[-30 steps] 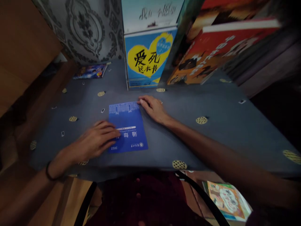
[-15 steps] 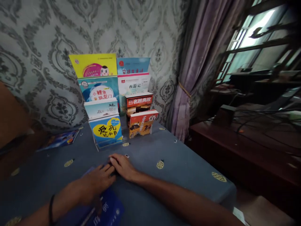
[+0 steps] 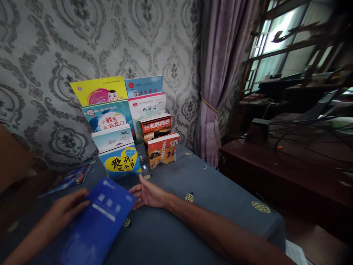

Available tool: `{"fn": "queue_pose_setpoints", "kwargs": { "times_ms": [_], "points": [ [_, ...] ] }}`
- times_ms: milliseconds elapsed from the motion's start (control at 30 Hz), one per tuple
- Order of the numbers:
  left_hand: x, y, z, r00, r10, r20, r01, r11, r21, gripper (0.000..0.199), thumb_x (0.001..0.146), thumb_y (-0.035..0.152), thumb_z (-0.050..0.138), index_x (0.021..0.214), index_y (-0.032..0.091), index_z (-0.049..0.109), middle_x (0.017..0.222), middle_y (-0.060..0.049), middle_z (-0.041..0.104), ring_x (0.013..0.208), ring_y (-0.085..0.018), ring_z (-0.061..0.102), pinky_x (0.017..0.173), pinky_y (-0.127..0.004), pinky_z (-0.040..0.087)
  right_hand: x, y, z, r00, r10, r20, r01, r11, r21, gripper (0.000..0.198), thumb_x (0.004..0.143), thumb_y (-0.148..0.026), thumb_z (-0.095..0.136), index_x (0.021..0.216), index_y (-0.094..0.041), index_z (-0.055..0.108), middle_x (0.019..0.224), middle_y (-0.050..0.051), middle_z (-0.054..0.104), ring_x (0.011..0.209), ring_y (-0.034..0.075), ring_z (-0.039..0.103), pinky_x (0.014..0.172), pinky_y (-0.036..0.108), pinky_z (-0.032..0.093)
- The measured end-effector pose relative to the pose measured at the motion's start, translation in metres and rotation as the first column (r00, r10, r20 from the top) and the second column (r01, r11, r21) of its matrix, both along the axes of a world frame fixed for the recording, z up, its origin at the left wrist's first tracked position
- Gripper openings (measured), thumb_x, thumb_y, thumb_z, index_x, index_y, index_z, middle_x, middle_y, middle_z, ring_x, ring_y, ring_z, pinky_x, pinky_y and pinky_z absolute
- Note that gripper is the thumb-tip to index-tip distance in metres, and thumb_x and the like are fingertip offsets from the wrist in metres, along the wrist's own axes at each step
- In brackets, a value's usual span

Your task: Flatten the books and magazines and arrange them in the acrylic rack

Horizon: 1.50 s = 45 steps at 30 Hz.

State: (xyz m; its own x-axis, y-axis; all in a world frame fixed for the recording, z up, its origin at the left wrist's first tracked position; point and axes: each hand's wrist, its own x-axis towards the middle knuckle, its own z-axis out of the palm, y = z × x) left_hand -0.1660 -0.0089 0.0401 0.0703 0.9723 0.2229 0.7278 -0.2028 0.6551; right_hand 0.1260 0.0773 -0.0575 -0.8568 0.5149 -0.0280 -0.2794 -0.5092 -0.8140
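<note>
A dark blue booklet with white lettering is tilted up over the table in front of me, slightly blurred. My left hand grips its left edge, fingers closed on it. Close to the booklet's right corner is my right hand, thumb raised and fingers apart; whether the fingertips touch the edge I cannot tell. Just beyond stands a blue and yellow book, front of the left column on a clear stand. An orange book fronts the right column.
Behind them rise a pale blue book, a teal book, a yellow book, a red book, a white book and a blue book. A dark booklet lies left. Wallpaper backs the table.
The blue booklet has come up off the table into my left hand, which has moved left to its edge. My hands have parted, and the right hand has opened. The view has shifted slightly.
</note>
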Motion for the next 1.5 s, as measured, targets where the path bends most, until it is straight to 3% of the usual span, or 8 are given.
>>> {"fn": "queue_pose_setpoints", "kwargs": {
  "times_ms": [233,367,533,667,833,1133,1267,1500],
  "points": [
    [0.062,-0.01,0.019,0.918,0.108,0.381,-0.181,0.97,0.16,0.04,0.071,0.055,0.075,0.072,0.02,0.056,0.065,0.007,0.054,0.046,-0.014,0.062,0.045,-0.024,0.056,0.025,0.004,0.036,0.984,-0.168,-0.054,0.176,0.928,0.327,0.041,0.081,-0.049,0.077,0.104,-0.016,0.072,0.098,0.01,0.079,0.083,0.016,0.074,0.063,0.022,0.045],
    [0.103,-0.003,0.012,0.884,-0.019,0.466,-0.123,0.955,0.271,0.029,0.082,0.044,0.069,0.073,0.02,0.055,0.068,0.006,0.05,0.058,-0.013,0.065,0.057,-0.025,0.063,0.053,0.005,0.059,0.927,-0.374,0.028,0.3,0.784,0.544,0.027,0.083,-0.041,0.074,0.095,-0.018,0.071,0.084,0.003,0.077,0.067,0.011,0.068,0.051,0.02,0.039],
    [0.159,0.024,0.017,0.834,-0.169,0.526,-0.074,0.909,0.409,0.023,0.085,0.035,0.066,0.073,0.019,0.054,0.069,0.006,0.047,0.058,-0.009,0.058,0.063,-0.026,0.065,0.098,0.012,0.071,0.706,-0.707,-0.052,0.602,0.559,0.57,0.037,0.074,-0.044,0.079,0.089,-0.024,0.052,0.067,-0.005,0.068,0.05,0.01,0.058,0.049,0.023,0.042],
    [0.197,0.05,0.02,0.803,-0.263,0.534,-0.029,0.879,0.475,0.018,0.089,0.033,0.062,0.079,0.019,0.055,0.072,0.005,0.052,0.064,-0.01,0.063,0.07,-0.026,0.063,0.128,0.027,0.081,0.594,-0.792,-0.14,0.648,0.368,0.667,0.036,0.077,-0.051,0.074,0.089,-0.023,0.056,0.07,-0.003,0.067,0.055,0.012,0.06,0.051,0.024,0.044],
    [0.222,0.081,0.013,0.875,-0.258,0.41,-0.021,0.825,0.564,0.014,0.093,0.032,0.057,0.089,0.019,0.059,0.081,0.002,0.06,0.076,-0.014,0.067,0.076,-0.027,0.058,0.151,0.061,0.085,0.515,-0.837,-0.186,0.608,0.203,0.767,0.034,0.079,-0.055,0.068,0.08,-0.021,0.061,0.068,-0.001,0.064,0.059,0.014,0.06,0.053,0.026,0.047],
    [0.225,0.106,0.004,0.997,0.038,-0.066,0.015,0.749,0.662,0.019,0.096,0.02,0.047,0.082,0.02,0.059,0.087,-0.004,0.062,0.085,-0.02,0.062,0.079,-0.03,0.049,0.159,0.099,0.05,0.472,-0.863,-0.179,0.614,0.176,0.77,0.031,0.078,-0.051,0.065,0.08,-0.021,0.06,0.068,0.0,0.062,0.062,0.015,0.06,0.054,0.027,0.046],
    [0.227,0.113,-0.005,0.979,0.087,-0.186,0.045,0.791,0.61,0.023,0.098,0.018,0.042,0.081,0.019,0.057,0.082,-0.006,0.062,0.079,-0.021,0.061,0.075,-0.031,0.048,0.16,0.104,0.035,0.415,-0.897,-0.15,0.599,0.146,0.787,0.025,0.079,-0.046,0.061,0.084,-0.021,0.059,0.069,-0.001,0.06,0.064,0.016,0.06,0.057,0.028,0.046],
    [0.231,0.127,-0.018,0.936,0.165,-0.311,-0.01,0.895,0.445,0.02,0.1,0.017,0.039,0.092,0.017,0.058,0.087,-0.01,0.068,0.079,-0.023,0.066,0.071,-0.031,0.049,0.157,0.096,0.027,0.182,-0.968,-0.171,0.486,-0.063,0.872,0.022,0.083,-0.035,0.056,0.097,-0.019,0.062,0.076,0.002,0.065,0.068,0.017,0.059,0.067,0.032,0.047]
  ]
}}
